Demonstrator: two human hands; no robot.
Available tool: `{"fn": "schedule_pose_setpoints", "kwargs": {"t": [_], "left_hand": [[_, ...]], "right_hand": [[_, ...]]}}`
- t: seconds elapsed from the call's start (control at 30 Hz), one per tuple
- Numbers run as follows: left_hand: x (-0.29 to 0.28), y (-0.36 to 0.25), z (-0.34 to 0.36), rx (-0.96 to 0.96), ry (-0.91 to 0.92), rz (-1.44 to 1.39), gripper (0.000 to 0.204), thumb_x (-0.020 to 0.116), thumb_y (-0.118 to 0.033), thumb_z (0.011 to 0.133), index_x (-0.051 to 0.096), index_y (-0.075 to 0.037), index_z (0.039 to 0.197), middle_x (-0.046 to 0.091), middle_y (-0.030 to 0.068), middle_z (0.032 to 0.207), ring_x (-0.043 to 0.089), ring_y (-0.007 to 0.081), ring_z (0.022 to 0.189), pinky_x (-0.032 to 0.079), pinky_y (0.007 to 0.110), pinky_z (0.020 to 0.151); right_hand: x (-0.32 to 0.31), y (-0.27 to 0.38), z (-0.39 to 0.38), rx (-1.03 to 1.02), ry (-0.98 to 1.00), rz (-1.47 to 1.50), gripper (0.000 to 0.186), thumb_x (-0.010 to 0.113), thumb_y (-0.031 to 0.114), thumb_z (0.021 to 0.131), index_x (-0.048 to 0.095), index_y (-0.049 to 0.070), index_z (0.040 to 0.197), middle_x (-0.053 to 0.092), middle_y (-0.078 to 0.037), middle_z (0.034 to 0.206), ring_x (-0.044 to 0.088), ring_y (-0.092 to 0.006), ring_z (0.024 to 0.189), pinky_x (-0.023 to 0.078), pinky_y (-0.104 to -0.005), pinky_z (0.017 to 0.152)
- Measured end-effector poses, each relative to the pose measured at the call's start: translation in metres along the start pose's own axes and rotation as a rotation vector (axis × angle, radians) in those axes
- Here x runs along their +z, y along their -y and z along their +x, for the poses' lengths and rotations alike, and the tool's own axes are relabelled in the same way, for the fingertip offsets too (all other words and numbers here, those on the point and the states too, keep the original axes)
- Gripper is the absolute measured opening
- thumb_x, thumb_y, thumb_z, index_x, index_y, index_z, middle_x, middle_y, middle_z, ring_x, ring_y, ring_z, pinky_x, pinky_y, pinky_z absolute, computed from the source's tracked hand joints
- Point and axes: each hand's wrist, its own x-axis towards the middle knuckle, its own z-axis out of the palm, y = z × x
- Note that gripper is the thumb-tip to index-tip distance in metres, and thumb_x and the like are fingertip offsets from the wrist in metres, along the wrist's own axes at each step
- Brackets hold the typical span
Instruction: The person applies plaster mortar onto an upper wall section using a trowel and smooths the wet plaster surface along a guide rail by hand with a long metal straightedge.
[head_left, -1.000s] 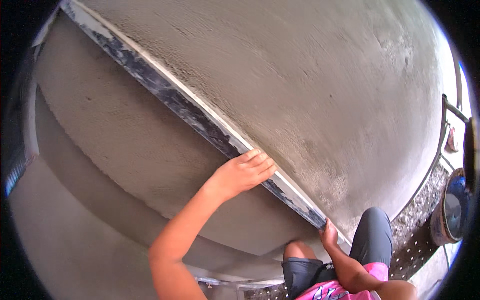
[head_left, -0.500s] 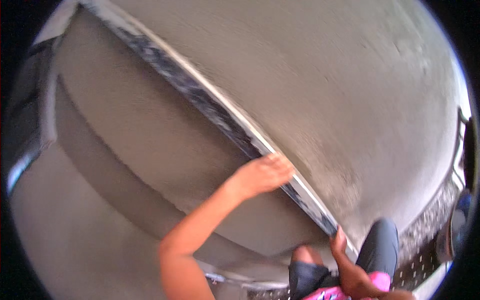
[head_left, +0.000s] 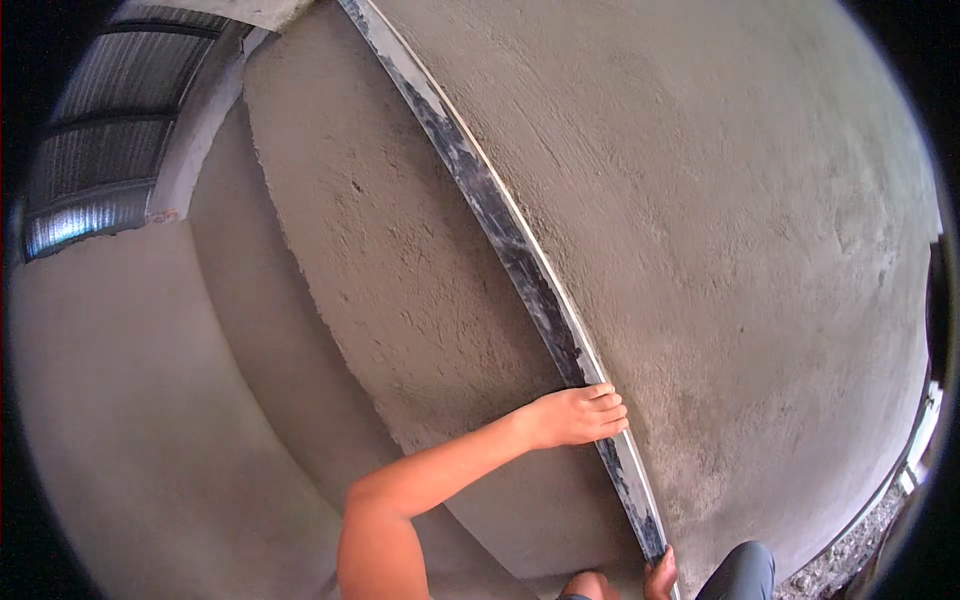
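A long plaster straightedge [head_left: 510, 240], dark-faced with pale smears and a light edge, lies against the grey plastered wall [head_left: 720, 220]. It runs from the top of the view down to the lower right. My left hand [head_left: 578, 414] is wrapped over the bar in its lower part, fingers across the light edge. Near the bottom end, my right hand [head_left: 660, 576] grips the same bar; only its thumb side shows. Left of the straightedge the plaster [head_left: 370, 250] is rough and pitted, and to the right it looks smoother with faint scrape lines.
A smoother plaster surface [head_left: 130, 360] meets the wall at the left. Corrugated roofing [head_left: 120, 80] shows through an opening at upper left. My knee [head_left: 740, 572] is close to the wall at the bottom, and gravelly ground [head_left: 845, 540] lies at lower right.
The straightedge appears steeper in the view, and both hands appear lower, still on it. The view itself has turned, bringing more of the wall and roofing into sight.
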Motion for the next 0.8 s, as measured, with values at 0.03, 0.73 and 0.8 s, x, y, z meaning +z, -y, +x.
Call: {"fn": "schedule_pose_setpoints", "kwargs": {"t": [0.03, 0.73, 0.8], "left_hand": [[-0.001, 0.005, 0.011, 0.016, -0.021, 0.011, 0.021, 0.059, -0.021, 0.086, 0.06, -0.012, 0.105, 0.056, -0.0007, 0.1, 0.055, 0.0163, 0.107, 0.038, 0.034, 0.112], [0.003, 0.002, -0.004, -0.011, 0.239, -0.12, 0.043, 0.058, -0.023, 0.089, 0.059, -0.015, 0.131, 0.059, -0.0007, 0.128, 0.053, 0.0164, 0.126, 0.035, 0.036, 0.117], [0.001, 0.004, 0.006, -0.016, 0.239, -0.136, 0.043, 0.058, -0.022, 0.09, 0.059, -0.015, 0.131, 0.059, -0.0004, 0.129, 0.053, 0.0167, 0.126, 0.035, 0.036, 0.117]], "right_hand": [[0.003, -0.015, 0.013, -0.019, -0.047, 0.019, 0.057, 0.071, 0.023, 0.089, 0.056, 0.0, 0.139, 0.063, -0.024, 0.131, 0.059, -0.0389, 0.125, 0.046, -0.0425, 0.106], [0.009, -0.015, 0.0, -0.137, -0.022, -0.158, 0.07, 0.074, 0.002, 0.076, 0.047, 0.0, 0.14, 0.063, -0.028, 0.121, 0.06, -0.0456, 0.113, 0.05, -0.0483, 0.097], [0.006, -0.021, 0.008, -0.188, -0.092, -0.136, 0.068, 0.073, 0.001, 0.076, 0.047, -0.001, 0.139, 0.062, -0.028, 0.121, 0.06, -0.0447, 0.114, 0.049, -0.0477, 0.1]]}}
